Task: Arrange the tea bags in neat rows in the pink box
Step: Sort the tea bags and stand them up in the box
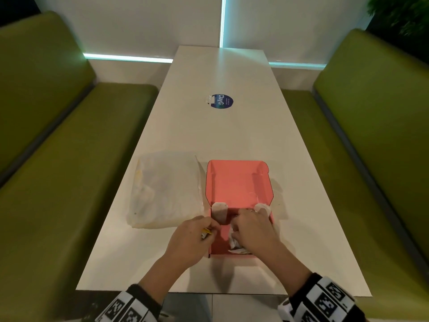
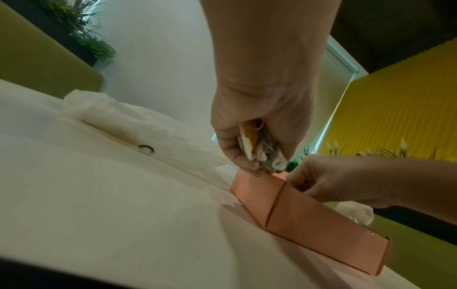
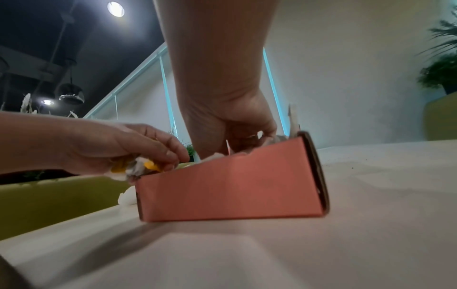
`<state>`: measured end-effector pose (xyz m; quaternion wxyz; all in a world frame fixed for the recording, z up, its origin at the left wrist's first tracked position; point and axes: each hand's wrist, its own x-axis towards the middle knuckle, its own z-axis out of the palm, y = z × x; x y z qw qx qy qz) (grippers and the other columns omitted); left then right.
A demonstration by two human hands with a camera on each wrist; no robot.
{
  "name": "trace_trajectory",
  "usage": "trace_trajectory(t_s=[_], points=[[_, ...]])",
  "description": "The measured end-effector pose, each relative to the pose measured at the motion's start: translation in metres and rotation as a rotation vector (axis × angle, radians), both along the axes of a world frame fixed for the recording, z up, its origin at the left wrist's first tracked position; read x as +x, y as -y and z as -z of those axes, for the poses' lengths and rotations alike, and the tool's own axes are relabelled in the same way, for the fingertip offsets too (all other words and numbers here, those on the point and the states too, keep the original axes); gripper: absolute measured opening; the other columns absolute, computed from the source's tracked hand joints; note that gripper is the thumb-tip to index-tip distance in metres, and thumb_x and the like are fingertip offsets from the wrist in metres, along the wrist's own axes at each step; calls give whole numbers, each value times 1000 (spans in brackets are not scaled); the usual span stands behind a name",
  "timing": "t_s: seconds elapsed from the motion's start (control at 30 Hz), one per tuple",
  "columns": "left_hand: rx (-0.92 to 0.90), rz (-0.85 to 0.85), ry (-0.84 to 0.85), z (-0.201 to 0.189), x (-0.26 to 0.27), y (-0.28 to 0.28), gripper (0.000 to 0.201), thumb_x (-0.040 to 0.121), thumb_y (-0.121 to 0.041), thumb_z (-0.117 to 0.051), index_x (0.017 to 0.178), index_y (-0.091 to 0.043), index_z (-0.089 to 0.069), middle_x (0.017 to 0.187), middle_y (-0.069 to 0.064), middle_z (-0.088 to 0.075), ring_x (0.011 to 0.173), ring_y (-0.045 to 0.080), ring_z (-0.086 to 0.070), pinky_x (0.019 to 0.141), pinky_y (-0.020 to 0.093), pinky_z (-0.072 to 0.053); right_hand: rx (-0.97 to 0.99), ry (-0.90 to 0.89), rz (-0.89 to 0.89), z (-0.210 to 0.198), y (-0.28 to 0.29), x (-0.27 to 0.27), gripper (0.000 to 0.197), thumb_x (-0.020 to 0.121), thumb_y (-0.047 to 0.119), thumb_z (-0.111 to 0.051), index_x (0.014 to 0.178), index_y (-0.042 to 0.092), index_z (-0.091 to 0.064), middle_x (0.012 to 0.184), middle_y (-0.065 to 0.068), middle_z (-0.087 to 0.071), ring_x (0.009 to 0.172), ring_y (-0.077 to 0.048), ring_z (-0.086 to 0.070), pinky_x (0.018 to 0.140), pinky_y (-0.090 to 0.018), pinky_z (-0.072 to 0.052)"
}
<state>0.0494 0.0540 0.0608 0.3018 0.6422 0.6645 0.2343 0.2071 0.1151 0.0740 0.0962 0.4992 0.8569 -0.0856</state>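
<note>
The pink box [image 1: 217, 242] lies open near the table's front edge, its lid [image 1: 239, 180] flat behind it. My left hand [image 1: 209, 230] hovers at the box's left wall and grips a bunch of tea bags with yellow tags [image 2: 257, 148]. My right hand [image 1: 239, 225] reaches into the box with curled fingers that hold crumpled white tea bags [image 1: 234, 242]. One tea bag [image 1: 220, 211] stands at the box's far left corner. Another tea bag [image 1: 263, 208] pokes out beyond my right knuckles. The box floor under my right hand is hidden.
A clear plastic bag [image 1: 164, 189] lies left of the box on the white table [image 1: 220, 135]. A round blue sticker [image 1: 221, 101] sits farther back. Green benches [image 1: 58, 159] flank both sides of the table.
</note>
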Motion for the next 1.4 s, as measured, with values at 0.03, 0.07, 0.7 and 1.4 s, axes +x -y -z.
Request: trace_trajectory(t_s=[0.03, 0.07, 0.7, 1.4], points=[[3, 9, -2, 0, 0, 0, 16, 90, -23, -57, 99, -30, -68, 99, -9, -65, 91, 9, -59, 82, 28, -50, 9, -22, 5, -1, 0, 2, 17, 89, 22, -51, 91, 24, -67, 99, 1, -64, 99, -21, -57, 88, -35, -31], [9, 19, -9, 0, 0, 0, 15, 90, -25, -57, 100, -30, -68, 99, -9, -64, 91, 9, -59, 82, 27, -50, 14, -46, 13, -2, 0, 5, 20, 89, 21, -49, 91, 26, -68, 96, 2, -64, 98, -21, -57, 88, -33, -31], [136, 54, 47, -14, 17, -13, 12, 87, -36, -62, 81, -24, -63, 76, -15, -53, 73, 9, -54, 67, 23, -42, -480, -816, 212, -58, -7, 41, 5, 86, 20, -65, 87, 15, -64, 80, 9, -62, 69, 0, -53, 66, -12, -45], [180, -17, 199, -24, 8, -3, 27, 88, -36, -59, 114, -30, -64, 94, -22, -56, 88, -3, -55, 83, 13, -46, 68, -452, 346, -58, -2, 26, 12, 86, 26, -63, 85, 16, -70, 94, 8, -51, 83, -9, -50, 71, -22, -36]])
